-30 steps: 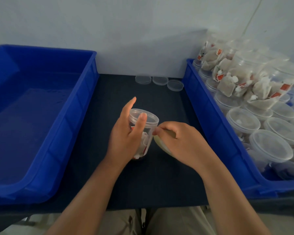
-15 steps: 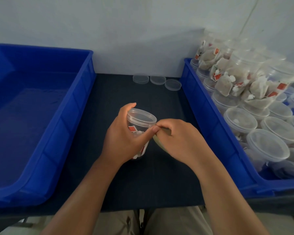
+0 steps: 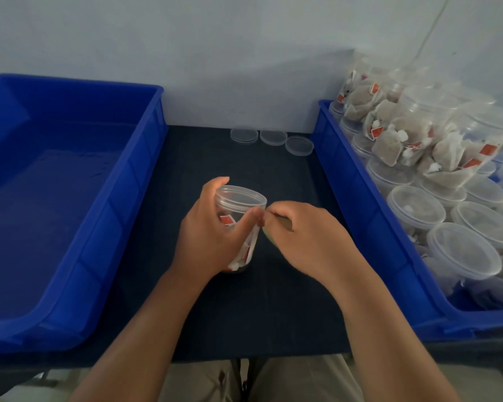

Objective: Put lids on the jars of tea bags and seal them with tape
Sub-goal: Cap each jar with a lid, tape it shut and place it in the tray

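Observation:
A clear plastic jar (image 3: 240, 203) of tea bags with a lid on it stands on the dark table (image 3: 244, 309) at the middle. My left hand (image 3: 212, 233) grips the jar from the left, thumb pressed on its right side just under the lid. My right hand (image 3: 305, 236) sits right beside the jar and holds a roll of tape (image 3: 270, 237), mostly hidden under the fingers, with its fingertips pinched at the jar's side next to my left thumb.
A large blue bin (image 3: 79, 250) stands on the left. A second blue bin (image 3: 369, 216) on the right holds several lidded jars (image 3: 465, 253) and stacked jars of tea bags (image 3: 404, 134). Three loose clear lids (image 3: 272, 137) lie at the table's back.
My left hand has closed round the jar, its thumb now pressing below the lid. My right hand has moved in until its fingertips meet the jar's side.

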